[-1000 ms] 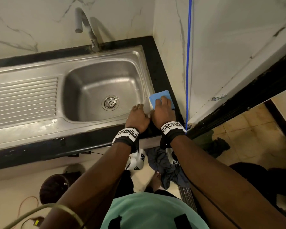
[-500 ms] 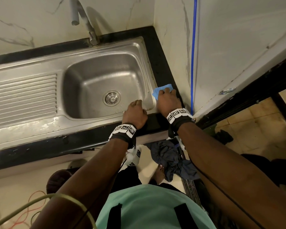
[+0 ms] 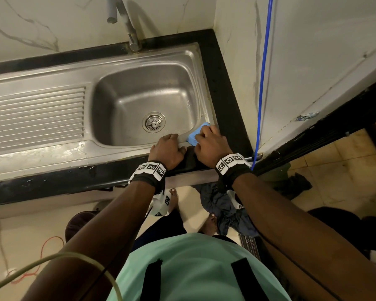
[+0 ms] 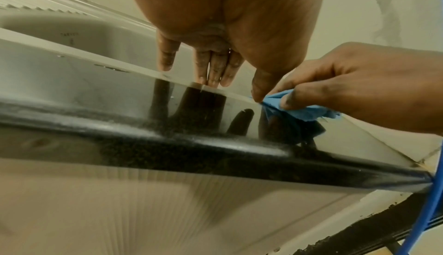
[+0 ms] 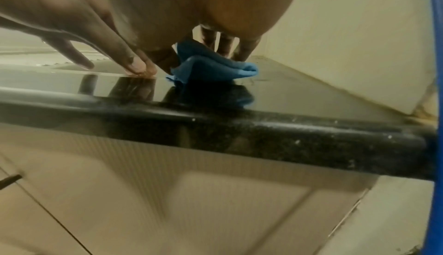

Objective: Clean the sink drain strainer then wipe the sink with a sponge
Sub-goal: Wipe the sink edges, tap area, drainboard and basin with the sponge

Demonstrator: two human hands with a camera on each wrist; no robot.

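Observation:
A steel sink [image 3: 109, 146] with a ribbed draining board is set in a black counter. The round drain strainer [image 3: 153, 122] sits in the basin floor. My right hand [image 3: 208, 144] grips a blue sponge [image 3: 195, 135] [image 4: 302, 111] [image 5: 215, 67] folded on the sink's front right rim corner. My left hand [image 3: 168, 148] [image 4: 210, 69] rests on the front rim just left of it, its straight fingers [image 5: 129, 63] touching the steel.
A tap [image 3: 126, 20] rises behind the basin. A marble wall [image 3: 237, 61] closes the right side, with a blue cord [image 3: 263, 68] running down it. The black counter edge [image 3: 74, 181] runs along the front. Dark cloth [image 3: 221, 203] lies on the floor by my feet.
My right hand has dragged the sponge from the counter beside the sink onto the rim's front right corner, where it now lies folded. The left hand has stayed on the front rim.

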